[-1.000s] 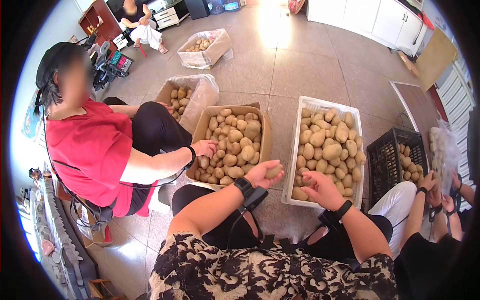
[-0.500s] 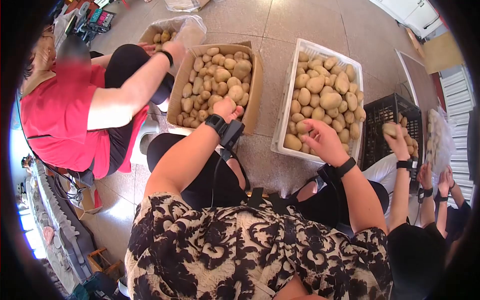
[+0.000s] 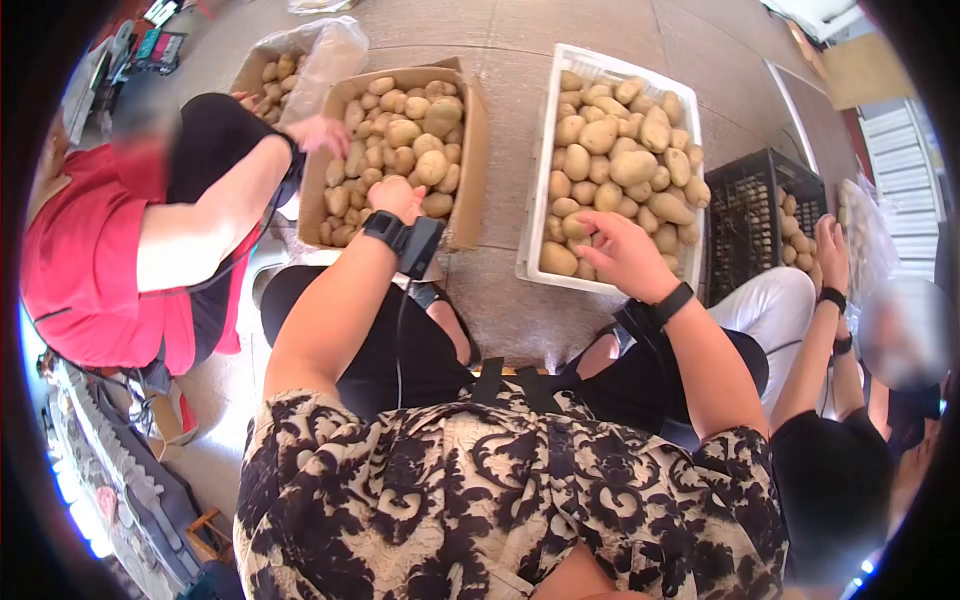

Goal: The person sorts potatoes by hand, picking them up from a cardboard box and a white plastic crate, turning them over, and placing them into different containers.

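Note:
My left hand (image 3: pixel 398 198) reaches over the near side of a cardboard box (image 3: pixel 474 190) full of potatoes (image 3: pixel 403 133). Its fingers curl down among them, with the fingertips hidden, so I cannot tell what it holds. My right hand (image 3: pixel 628 252) hovers at the near end of a white plastic crate (image 3: pixel 532 200) heaped with larger potatoes (image 3: pixel 632 168). Thumb and fingers are apart with nothing between them, and the fingertips are close to a potato (image 3: pixel 576 225). A black band is on each wrist.
At left, a person in red (image 3: pixel 90 250) has a hand (image 3: pixel 322 135) over the cardboard box's edge. Behind it stands a plastic-lined box (image 3: pixel 330 58) of potatoes. To the right is a black crate (image 3: pixel 738 235) with potatoes, beside another person's raised hand (image 3: pixel 831 255).
The view has shifted, and my left hand is slightly deeper in the box. The left person's hand moved from the lined box toward the cardboard box. The potato in the right person's hand no longer shows.

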